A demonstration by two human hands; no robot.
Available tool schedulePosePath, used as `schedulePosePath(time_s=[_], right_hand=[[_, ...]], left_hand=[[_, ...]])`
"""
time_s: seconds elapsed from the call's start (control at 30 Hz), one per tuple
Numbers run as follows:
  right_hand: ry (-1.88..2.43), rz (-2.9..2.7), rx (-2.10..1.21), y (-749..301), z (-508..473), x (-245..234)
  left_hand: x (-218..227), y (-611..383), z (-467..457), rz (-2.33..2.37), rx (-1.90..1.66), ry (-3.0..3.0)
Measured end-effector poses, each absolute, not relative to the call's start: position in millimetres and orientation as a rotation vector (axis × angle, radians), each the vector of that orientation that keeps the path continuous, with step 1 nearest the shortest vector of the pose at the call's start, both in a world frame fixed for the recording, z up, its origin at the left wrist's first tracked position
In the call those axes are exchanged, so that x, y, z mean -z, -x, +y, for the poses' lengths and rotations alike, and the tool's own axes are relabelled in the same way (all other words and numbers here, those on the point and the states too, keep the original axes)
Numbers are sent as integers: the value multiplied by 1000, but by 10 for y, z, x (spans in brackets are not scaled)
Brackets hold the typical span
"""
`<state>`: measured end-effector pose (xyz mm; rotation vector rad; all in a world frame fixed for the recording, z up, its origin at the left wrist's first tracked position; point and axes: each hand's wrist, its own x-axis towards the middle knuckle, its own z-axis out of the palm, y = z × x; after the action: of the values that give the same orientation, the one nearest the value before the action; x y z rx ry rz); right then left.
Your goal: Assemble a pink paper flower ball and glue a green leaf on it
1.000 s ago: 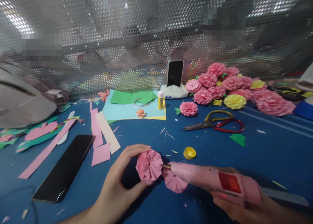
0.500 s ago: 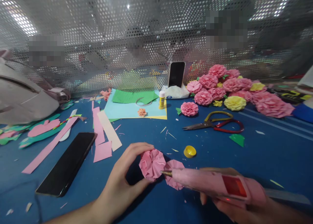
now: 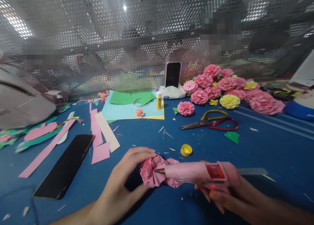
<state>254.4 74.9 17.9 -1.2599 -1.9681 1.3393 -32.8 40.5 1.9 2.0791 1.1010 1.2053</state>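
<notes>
Between the thumb and fingers of my left hand [image 3: 127, 176] is a pink paper flower [image 3: 148, 172], its pleated side facing the glue gun. My right hand [image 3: 228, 192] grips a pink hot glue gun [image 3: 188, 171], whose metal nozzle points left at the flower's middle; whether the tip touches the paper I cannot tell. A red light glows on the gun and a clear glue stick [image 3: 255, 171] juts from its back end. A second pink paper piece [image 3: 174, 182] lies just right of the held flower, partly hidden behind the gun.
A yellow cap [image 3: 186, 150], scissors [image 3: 208, 120] and paper scraps lie beyond my hands. Pink strips [image 3: 101, 153] and a black phone [image 3: 65, 166] are at left. Farther back stand a glue stick tube [image 3: 159, 100], a propped phone [image 3: 173, 75] and a heap of paper flowers [image 3: 203, 81].
The glue gun has moved left, bringing its nozzle from the flower's right edge over to its middle. My left hand keeps hold of the flower. The view has shifted slightly.
</notes>
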Motion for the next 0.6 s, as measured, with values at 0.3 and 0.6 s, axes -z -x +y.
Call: schedulePosePath(time_s=[0.3,0.6], right_hand=[[1203,-2048,-1379,-2527,764,-228],[1254,-2121,-1409,-2612,762,-140]], left_hand=[[-17,331,402,1107,-1215,-2098],[35,352,421,1108,-1241,-2073]])
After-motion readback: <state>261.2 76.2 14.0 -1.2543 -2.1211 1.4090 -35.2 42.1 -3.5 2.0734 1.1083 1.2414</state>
